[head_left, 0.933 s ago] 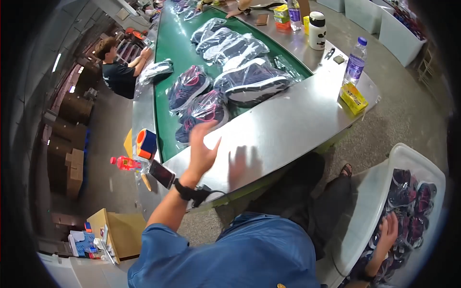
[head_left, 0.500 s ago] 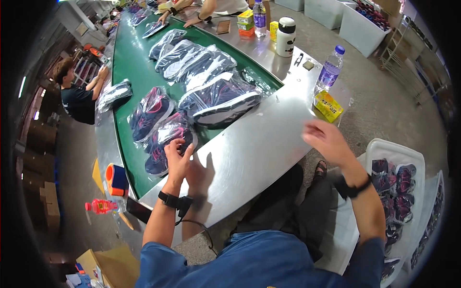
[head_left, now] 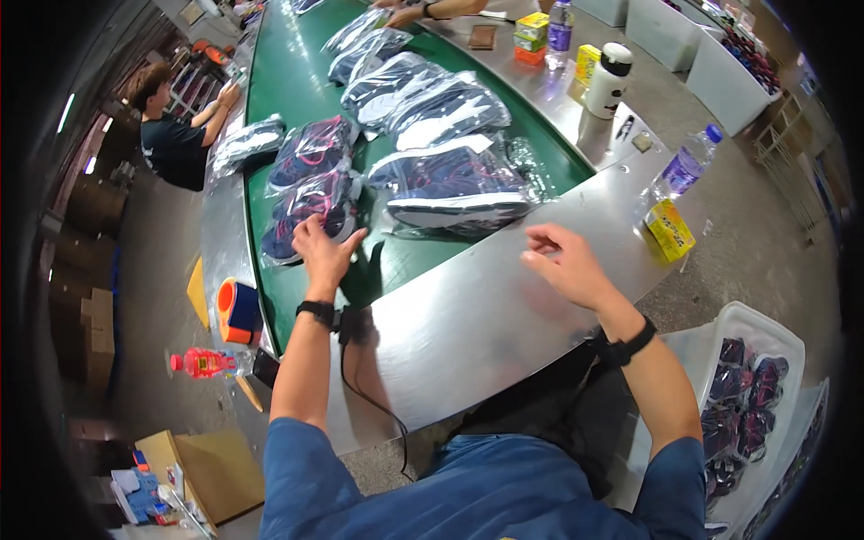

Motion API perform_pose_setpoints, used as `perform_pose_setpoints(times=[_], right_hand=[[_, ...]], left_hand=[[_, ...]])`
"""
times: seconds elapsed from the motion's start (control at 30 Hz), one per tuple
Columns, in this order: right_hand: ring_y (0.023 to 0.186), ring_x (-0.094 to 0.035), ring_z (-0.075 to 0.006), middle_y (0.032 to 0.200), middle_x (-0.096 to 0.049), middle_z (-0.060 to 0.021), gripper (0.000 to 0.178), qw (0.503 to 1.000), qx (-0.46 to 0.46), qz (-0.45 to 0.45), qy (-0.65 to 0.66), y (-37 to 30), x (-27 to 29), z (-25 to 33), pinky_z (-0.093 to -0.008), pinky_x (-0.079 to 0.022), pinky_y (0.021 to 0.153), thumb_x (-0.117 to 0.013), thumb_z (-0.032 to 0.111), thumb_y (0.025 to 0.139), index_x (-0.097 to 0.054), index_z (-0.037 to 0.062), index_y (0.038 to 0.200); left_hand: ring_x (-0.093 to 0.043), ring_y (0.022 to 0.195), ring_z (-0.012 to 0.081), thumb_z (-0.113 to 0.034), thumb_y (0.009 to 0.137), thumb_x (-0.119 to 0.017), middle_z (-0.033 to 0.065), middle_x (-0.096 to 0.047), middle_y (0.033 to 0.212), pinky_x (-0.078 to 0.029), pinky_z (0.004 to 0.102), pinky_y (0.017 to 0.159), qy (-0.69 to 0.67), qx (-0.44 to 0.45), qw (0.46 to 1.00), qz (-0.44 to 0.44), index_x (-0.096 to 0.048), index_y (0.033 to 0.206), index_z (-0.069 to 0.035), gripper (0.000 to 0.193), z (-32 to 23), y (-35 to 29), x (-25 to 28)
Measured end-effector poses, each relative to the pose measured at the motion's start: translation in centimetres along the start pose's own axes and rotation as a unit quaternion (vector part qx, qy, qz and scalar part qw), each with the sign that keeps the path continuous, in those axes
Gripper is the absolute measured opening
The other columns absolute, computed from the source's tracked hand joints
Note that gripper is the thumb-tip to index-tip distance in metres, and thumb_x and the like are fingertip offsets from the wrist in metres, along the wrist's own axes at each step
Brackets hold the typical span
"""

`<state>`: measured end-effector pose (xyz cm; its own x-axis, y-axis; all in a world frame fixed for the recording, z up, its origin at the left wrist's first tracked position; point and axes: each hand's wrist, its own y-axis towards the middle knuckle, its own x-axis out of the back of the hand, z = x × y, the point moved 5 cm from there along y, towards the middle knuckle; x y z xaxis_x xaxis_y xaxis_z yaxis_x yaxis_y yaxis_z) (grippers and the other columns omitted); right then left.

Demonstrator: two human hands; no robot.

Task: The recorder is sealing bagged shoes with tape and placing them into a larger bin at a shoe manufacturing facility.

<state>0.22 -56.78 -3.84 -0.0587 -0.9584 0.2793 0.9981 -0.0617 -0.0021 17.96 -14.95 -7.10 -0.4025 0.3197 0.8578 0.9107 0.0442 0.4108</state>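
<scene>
My left hand [head_left: 326, 256] is spread over the near end of a bagged navy shoe pair with pink laces [head_left: 310, 209]; its fingertips reach the plastic, though I cannot tell whether they press on it. A similar bagged pair [head_left: 312, 151] lies just beyond. To the right is a larger bagged navy pair [head_left: 454, 189], its white-edged sole facing me. Over the steel tabletop [head_left: 450, 306] hovers my right hand [head_left: 569, 270], fingers loosely bent, thumb apart, nothing in it. The shoes rest on a green conveyor belt [head_left: 409, 265].
More bagged shoes [head_left: 387, 90] line the belt. At right stand a water bottle [head_left: 688, 166], a yellow box [head_left: 669, 231] and a white flask [head_left: 610, 81]. Orange-and-blue tape rolls [head_left: 238, 310] and a red bottle [head_left: 202, 363] sit left. A bin [head_left: 733, 315] holds bagged shoes. Co-workers flank the belt.
My right hand has come left, over the steel tabletop. The view has shifted, and the bagged pair by my left hand now lies farther from the near edge. The left hand's fingers have spread.
</scene>
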Motion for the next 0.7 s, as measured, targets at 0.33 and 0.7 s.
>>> perform_pose_setpoints(times=[0.33,0.7], right_hand=[[0.104,-0.067,-0.0155,0.113,-0.071,-0.0106,0.044,0.999,-0.027,-0.035,0.021,-5.3,1.1,0.5,-0.03,-0.056,0.089,-0.079,0.018,0.095,-0.067,-0.0032,0.131],[0.133,-0.057,-0.0398,0.14,-0.062,-0.0168,0.07,0.912,0.352,-0.043,-0.204,-12.5,-2.8,14.4,-0.0491,-0.047,0.113,-0.085,0.023,0.078,-0.06,0.0052,0.142]], left_hand=[[-0.057,0.103,0.0354,-0.043,0.079,-0.092,0.0144,-0.063,0.105,-0.044,0.0483,0.093,-0.025,0.05,0.998,0.005,-0.069,0.087,-0.003,0.046,4.4,2.1,0.7],[-0.054,0.097,0.0162,-0.011,0.087,-0.081,0.0029,-0.056,0.099,-0.044,0.0279,0.087,-0.31,-0.095,0.898,0.297,-0.066,0.099,0.0,0.023,-11.0,-11.5,17.7]])
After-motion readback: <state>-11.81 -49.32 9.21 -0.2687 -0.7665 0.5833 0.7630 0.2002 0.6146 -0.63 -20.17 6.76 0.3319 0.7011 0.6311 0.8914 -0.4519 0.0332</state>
